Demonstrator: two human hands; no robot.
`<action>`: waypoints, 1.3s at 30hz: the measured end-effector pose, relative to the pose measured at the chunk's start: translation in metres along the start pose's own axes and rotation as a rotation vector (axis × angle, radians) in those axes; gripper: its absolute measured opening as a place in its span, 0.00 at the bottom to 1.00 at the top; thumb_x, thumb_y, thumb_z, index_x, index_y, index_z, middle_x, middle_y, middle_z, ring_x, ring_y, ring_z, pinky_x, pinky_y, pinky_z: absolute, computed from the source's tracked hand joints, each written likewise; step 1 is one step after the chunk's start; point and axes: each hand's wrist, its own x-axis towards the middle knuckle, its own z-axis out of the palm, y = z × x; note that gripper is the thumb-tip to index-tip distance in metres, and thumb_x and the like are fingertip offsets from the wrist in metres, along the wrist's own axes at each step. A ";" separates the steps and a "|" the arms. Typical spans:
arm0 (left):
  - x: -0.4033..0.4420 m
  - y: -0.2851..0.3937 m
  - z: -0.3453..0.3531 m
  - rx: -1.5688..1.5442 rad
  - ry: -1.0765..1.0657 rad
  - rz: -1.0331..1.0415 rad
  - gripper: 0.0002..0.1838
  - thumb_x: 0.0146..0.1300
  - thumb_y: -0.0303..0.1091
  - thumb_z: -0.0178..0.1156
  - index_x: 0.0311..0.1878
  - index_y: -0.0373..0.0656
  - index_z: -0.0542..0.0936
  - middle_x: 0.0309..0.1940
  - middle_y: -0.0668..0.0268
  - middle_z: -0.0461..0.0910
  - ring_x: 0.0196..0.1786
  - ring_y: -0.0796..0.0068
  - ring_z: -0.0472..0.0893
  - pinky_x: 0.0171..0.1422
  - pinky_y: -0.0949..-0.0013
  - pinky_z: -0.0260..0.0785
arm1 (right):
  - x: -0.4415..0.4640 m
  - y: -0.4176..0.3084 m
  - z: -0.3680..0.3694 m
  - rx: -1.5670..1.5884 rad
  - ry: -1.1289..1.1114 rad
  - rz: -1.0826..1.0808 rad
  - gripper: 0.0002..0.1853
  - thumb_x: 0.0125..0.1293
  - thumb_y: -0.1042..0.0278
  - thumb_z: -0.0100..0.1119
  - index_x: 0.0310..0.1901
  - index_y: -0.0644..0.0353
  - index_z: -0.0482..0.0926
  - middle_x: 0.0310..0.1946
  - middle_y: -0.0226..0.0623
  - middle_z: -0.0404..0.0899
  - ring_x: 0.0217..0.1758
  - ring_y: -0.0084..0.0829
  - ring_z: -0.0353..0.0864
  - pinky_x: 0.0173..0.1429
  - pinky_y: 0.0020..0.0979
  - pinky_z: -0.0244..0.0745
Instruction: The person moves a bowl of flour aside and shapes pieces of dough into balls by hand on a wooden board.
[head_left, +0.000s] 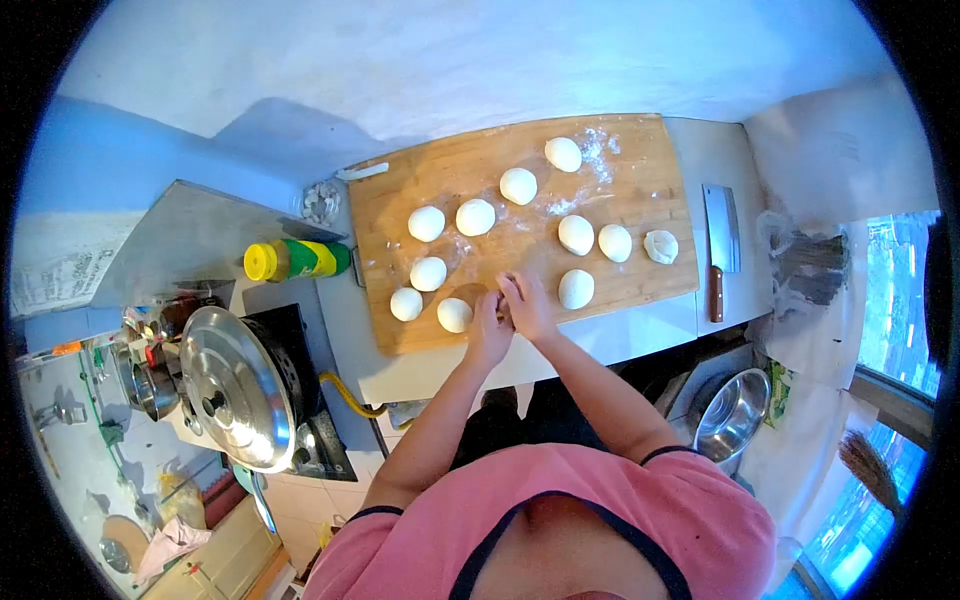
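My left hand (489, 327) and my right hand (528, 306) meet over the near edge of a wooden board (640, 190). Both have bent fingers, with the fingertips brought together; whatever lies between them is hidden. Just left of my left hand sits a round white dough ball (454, 315). Another dough ball (576, 289) rests right of my right hand. Several more are spread over the board, among them a dough ball (475, 217) near the middle. At the right, one dough piece (661, 246) has a creased top. Loose flour (597, 150) dusts the far part of the board.
A cleaver (721, 240) lies right of the board. On the left stand a yellow-capped green bottle (296, 260) and a large lidded pan (240, 390) on the stove. A metal basin (733, 416) sits lower right. Behind the board rises a wall (500, 60).
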 end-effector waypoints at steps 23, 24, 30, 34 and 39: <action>0.008 -0.006 0.001 -0.143 0.062 0.064 0.25 0.54 0.25 0.60 0.56 0.38 0.67 0.47 0.50 0.67 0.45 0.55 0.76 0.47 0.59 0.73 | 0.015 0.004 -0.004 0.081 -0.335 0.228 0.19 0.71 0.56 0.45 0.31 0.63 0.76 0.24 0.45 0.77 0.27 0.44 0.77 0.35 0.39 0.71; 0.009 0.002 -0.001 -0.143 0.063 0.062 0.25 0.54 0.25 0.60 0.56 0.38 0.67 0.47 0.50 0.67 0.45 0.55 0.76 0.47 0.59 0.73 | 0.023 0.009 -0.003 0.097 -0.414 0.349 0.20 0.71 0.56 0.44 0.31 0.64 0.76 0.25 0.46 0.78 0.29 0.45 0.78 0.36 0.40 0.72; 0.039 0.010 -0.002 0.094 -0.064 -0.254 0.21 0.52 0.29 0.65 0.51 0.41 0.75 0.41 0.55 0.80 0.44 0.68 0.82 0.45 0.67 0.74 | 0.020 0.002 -0.015 0.456 -0.128 0.633 0.21 0.72 0.56 0.45 0.26 0.63 0.75 0.20 0.41 0.76 0.22 0.36 0.75 0.30 0.35 0.70; 0.021 0.010 -0.001 0.125 -0.102 -0.197 0.15 0.54 0.31 0.64 0.46 0.39 0.80 0.34 0.58 0.83 0.36 0.67 0.83 0.43 0.66 0.75 | 0.001 0.001 -0.018 -0.183 -0.111 0.053 0.21 0.71 0.58 0.45 0.22 0.62 0.73 0.21 0.48 0.75 0.22 0.44 0.74 0.32 0.37 0.70; 0.035 0.011 -0.015 -0.466 -0.086 -0.205 0.10 0.55 0.26 0.61 0.42 0.37 0.79 0.34 0.58 0.82 0.35 0.66 0.83 0.44 0.66 0.75 | 0.040 0.012 -0.003 -0.211 -0.092 -0.018 0.19 0.70 0.56 0.47 0.28 0.61 0.78 0.24 0.49 0.77 0.25 0.48 0.76 0.32 0.44 0.70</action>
